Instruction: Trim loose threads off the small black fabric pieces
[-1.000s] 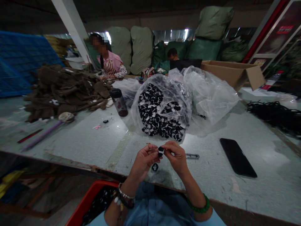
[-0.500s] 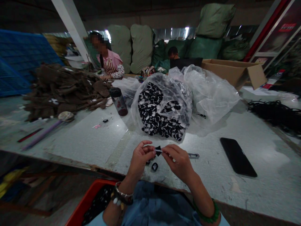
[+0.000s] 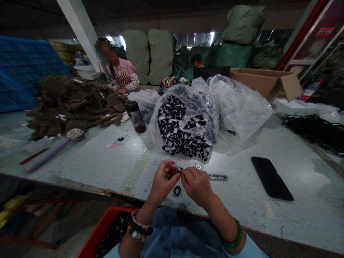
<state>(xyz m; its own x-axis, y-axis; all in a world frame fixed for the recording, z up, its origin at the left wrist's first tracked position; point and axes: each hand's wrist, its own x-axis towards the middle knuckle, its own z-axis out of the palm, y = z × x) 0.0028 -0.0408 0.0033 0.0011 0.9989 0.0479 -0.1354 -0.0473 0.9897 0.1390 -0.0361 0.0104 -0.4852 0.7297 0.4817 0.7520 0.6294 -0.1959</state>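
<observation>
Between my two hands, above the front of the table, is a small black-and-white fabric piece, mostly covered by fingers. My left hand pinches it from the left with thumb and forefinger. From the right, my right hand grips it with its fingertips pressed together. Just below, a similar small black piece with a white mark lies on the table. Past my hands stands a clear plastic bag full of black-and-white pieces. A slim metal tool lies beside my right hand.
A black phone lies to the right, black cords beyond it. A dark-lidded bottle stands left of the bag, near brown fabric pieces. An orange bin sits below the table edge. A co-worker sits across.
My right hand has come in closer to my left and turned, so the fabric piece is now more covered. A small green shiny spot shows behind my right hand.
</observation>
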